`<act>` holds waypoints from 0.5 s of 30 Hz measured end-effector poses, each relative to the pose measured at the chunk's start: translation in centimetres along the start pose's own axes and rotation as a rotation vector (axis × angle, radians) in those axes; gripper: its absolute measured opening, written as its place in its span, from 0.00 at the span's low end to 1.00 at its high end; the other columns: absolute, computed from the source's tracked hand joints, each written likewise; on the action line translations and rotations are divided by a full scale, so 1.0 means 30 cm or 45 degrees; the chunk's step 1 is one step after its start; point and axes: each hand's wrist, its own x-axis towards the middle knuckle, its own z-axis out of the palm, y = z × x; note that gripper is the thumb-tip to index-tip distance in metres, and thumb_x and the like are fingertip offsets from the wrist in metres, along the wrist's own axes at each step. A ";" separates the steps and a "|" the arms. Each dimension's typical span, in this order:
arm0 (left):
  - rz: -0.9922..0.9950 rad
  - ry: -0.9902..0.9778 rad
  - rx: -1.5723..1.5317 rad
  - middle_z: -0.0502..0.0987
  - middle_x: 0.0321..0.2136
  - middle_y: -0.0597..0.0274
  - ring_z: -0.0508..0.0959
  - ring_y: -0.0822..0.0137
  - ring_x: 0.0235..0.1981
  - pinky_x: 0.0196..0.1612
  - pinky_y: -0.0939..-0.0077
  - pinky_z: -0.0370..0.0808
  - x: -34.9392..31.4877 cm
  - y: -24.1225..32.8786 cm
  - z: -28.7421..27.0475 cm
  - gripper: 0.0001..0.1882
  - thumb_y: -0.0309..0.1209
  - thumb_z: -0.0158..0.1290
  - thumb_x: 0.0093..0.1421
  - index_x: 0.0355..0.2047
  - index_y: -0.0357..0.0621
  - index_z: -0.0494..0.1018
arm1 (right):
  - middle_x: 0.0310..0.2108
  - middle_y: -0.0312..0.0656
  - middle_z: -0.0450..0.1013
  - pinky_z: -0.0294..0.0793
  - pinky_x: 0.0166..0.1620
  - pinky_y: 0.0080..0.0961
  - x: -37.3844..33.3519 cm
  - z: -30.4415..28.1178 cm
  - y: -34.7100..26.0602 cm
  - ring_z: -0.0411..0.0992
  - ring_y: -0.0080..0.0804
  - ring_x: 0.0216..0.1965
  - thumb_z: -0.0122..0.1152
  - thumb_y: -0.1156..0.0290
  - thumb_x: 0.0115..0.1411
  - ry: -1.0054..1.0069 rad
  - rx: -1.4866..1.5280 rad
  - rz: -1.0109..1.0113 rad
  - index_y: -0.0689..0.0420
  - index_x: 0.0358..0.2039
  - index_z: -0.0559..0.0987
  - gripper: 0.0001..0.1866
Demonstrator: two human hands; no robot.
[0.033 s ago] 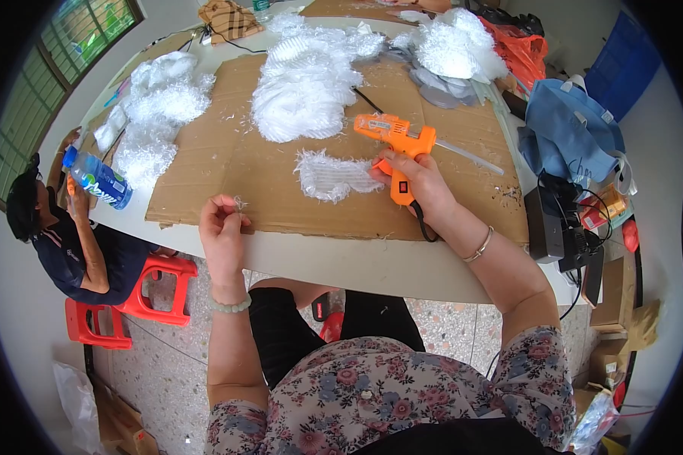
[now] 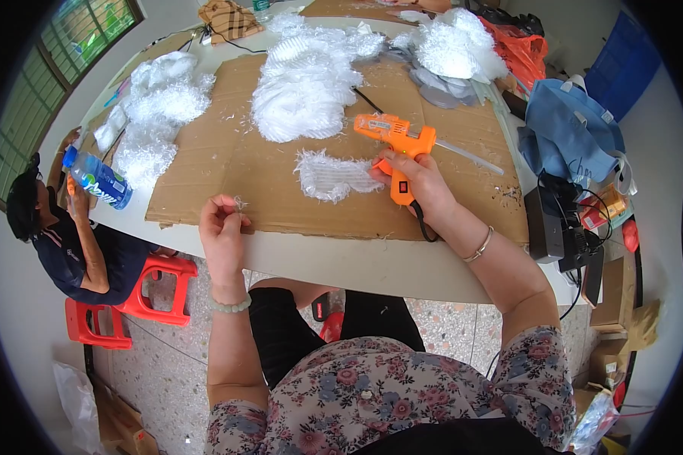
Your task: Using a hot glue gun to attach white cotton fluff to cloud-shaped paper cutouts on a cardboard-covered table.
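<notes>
An orange hot glue gun (image 2: 401,136) is gripped by my right hand (image 2: 426,186), its nozzle toward the left. From its back end a pale glue stick (image 2: 470,155) sticks out to the right. Beside the gun's grip, a frayed white mesh strip (image 2: 330,178) lies on the brown cardboard (image 2: 205,152), and my right fingertips are at its right end. My left hand (image 2: 222,227) hovers at the cardboard's near edge. Its thumb and fingers are pinched together on a small wisp of white fibre (image 2: 240,203).
White mesh heaps (image 2: 303,91) fill the far middle, with more at the far left and far right. At left sits another person (image 2: 68,235) near a blue-capped bottle (image 2: 99,180). A blue bag (image 2: 569,129) and black boxes with cords (image 2: 546,224) stand at right.
</notes>
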 end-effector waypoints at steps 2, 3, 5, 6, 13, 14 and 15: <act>0.011 0.001 0.009 0.66 0.27 0.68 0.67 0.77 0.23 0.26 0.85 0.67 -0.002 0.002 0.000 0.11 0.14 0.40 0.51 0.32 0.42 0.66 | 0.35 0.44 0.70 0.73 0.44 0.24 -0.002 0.003 -0.002 0.71 0.31 0.38 0.48 0.72 0.60 -0.001 0.000 0.002 0.65 0.39 0.70 0.10; 0.004 -0.004 0.000 0.66 0.27 0.68 0.67 0.77 0.23 0.26 0.85 0.67 -0.002 0.001 -0.001 0.11 0.14 0.40 0.51 0.32 0.42 0.66 | 0.35 0.44 0.70 0.73 0.44 0.24 -0.003 0.003 -0.003 0.71 0.31 0.38 0.48 0.72 0.60 -0.001 0.000 0.002 0.64 0.39 0.70 0.10; -0.004 -0.010 -0.011 0.66 0.27 0.68 0.67 0.77 0.23 0.26 0.85 0.67 -0.001 0.000 -0.001 0.11 0.14 0.40 0.51 0.32 0.42 0.66 | 0.35 0.44 0.70 0.73 0.44 0.24 -0.003 0.002 -0.003 0.71 0.31 0.38 0.48 0.72 0.60 0.005 -0.003 0.003 0.65 0.39 0.70 0.10; -0.008 -0.007 -0.015 0.66 0.26 0.68 0.67 0.77 0.23 0.26 0.85 0.67 -0.001 -0.001 -0.001 0.11 0.14 0.40 0.51 0.32 0.42 0.66 | 0.35 0.44 0.70 0.73 0.44 0.24 -0.002 0.001 -0.002 0.71 0.31 0.38 0.48 0.72 0.60 0.009 -0.005 0.005 0.65 0.39 0.70 0.10; 0.011 -0.009 0.003 0.66 0.26 0.69 0.67 0.77 0.23 0.26 0.85 0.67 0.002 -0.010 -0.006 0.12 0.14 0.40 0.51 0.32 0.42 0.66 | 0.35 0.44 0.70 0.73 0.44 0.24 0.002 -0.002 0.003 0.71 0.32 0.38 0.48 0.72 0.60 -0.007 0.003 -0.003 0.65 0.39 0.70 0.10; 0.011 -0.009 0.003 0.66 0.26 0.69 0.67 0.77 0.23 0.26 0.85 0.67 0.002 -0.010 -0.006 0.12 0.14 0.40 0.51 0.32 0.42 0.66 | 0.35 0.44 0.70 0.73 0.44 0.24 0.003 -0.003 0.006 0.71 0.32 0.38 0.49 0.72 0.60 -0.008 0.012 -0.010 0.65 0.39 0.70 0.10; 0.015 -0.008 0.007 0.66 0.26 0.69 0.67 0.77 0.23 0.26 0.85 0.67 0.002 -0.009 -0.005 0.12 0.14 0.40 0.51 0.32 0.42 0.66 | 0.35 0.44 0.70 0.73 0.44 0.24 0.003 -0.004 0.007 0.71 0.31 0.38 0.49 0.72 0.60 -0.009 0.020 -0.017 0.65 0.39 0.70 0.10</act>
